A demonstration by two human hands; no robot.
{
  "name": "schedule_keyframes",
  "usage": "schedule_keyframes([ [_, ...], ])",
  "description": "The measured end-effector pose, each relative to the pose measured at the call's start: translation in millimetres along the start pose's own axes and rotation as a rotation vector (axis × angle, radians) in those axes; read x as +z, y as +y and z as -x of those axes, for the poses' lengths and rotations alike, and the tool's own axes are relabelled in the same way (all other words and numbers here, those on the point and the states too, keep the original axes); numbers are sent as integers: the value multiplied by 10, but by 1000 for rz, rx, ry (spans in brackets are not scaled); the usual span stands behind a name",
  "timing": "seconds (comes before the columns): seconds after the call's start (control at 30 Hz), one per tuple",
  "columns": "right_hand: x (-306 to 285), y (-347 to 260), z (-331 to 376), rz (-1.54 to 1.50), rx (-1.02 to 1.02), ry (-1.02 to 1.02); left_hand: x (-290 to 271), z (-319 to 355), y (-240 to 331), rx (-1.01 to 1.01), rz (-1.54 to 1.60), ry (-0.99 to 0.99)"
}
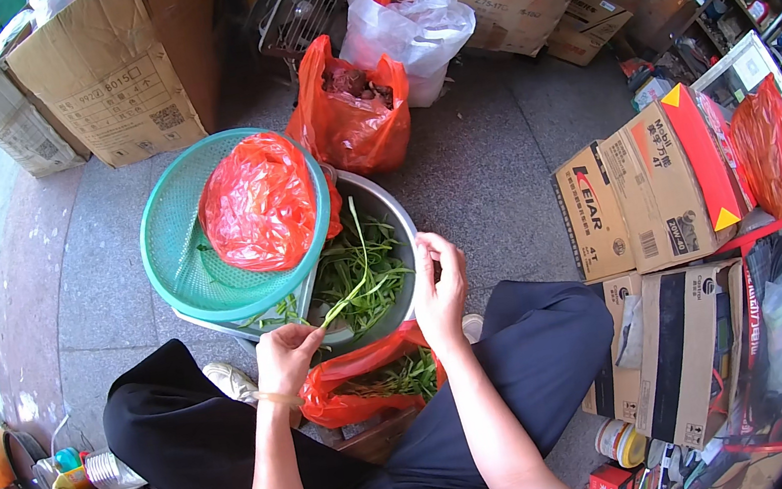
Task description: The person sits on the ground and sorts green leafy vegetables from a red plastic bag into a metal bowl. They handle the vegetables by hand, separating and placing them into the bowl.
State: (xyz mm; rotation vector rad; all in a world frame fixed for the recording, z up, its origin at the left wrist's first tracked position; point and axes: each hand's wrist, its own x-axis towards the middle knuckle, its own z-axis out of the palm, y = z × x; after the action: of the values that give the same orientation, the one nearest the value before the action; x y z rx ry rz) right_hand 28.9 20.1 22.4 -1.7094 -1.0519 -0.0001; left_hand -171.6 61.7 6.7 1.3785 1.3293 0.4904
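Leafy green stems (361, 279) in our steel bowl (394, 214)

We've got one long thin stem pinched low at about 7 o'clock of the bowl, its leafy end slanting up toward 1 o'clock over the loose tangled pile inside.

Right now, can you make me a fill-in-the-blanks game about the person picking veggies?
1. The left hand pinches a green ____ stalk.
2. The right hand touches the rim of the ____ bowl.
3. A red plastic bag lies inside the ____ colander.
4. The bag of greens between the knees is ____.

Missing words: vegetable; metal; green; red
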Motion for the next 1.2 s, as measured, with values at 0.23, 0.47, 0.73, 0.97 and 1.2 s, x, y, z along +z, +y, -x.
schedule_keyframes([
  [0.23, 99, -183, 125, 135, -430, -416, 65, -6, -56, 54, -75, -4],
  [0.47, 206, -81, 240, 53, -375, -739, 77, 23, 41, 258, -237, 25],
  [0.73, 254, -29, 226, 30, -265, -1010, 47, -9, -13, 464, -447, 95],
  [0.97, 254, -31, 223, 3, -122, -1157, 27, -14, -63, 495, -440, 87],
  [1.2, 301, 116, 293, 27, 12, -1021, 33, 15, -57, 428, -513, 147],
])
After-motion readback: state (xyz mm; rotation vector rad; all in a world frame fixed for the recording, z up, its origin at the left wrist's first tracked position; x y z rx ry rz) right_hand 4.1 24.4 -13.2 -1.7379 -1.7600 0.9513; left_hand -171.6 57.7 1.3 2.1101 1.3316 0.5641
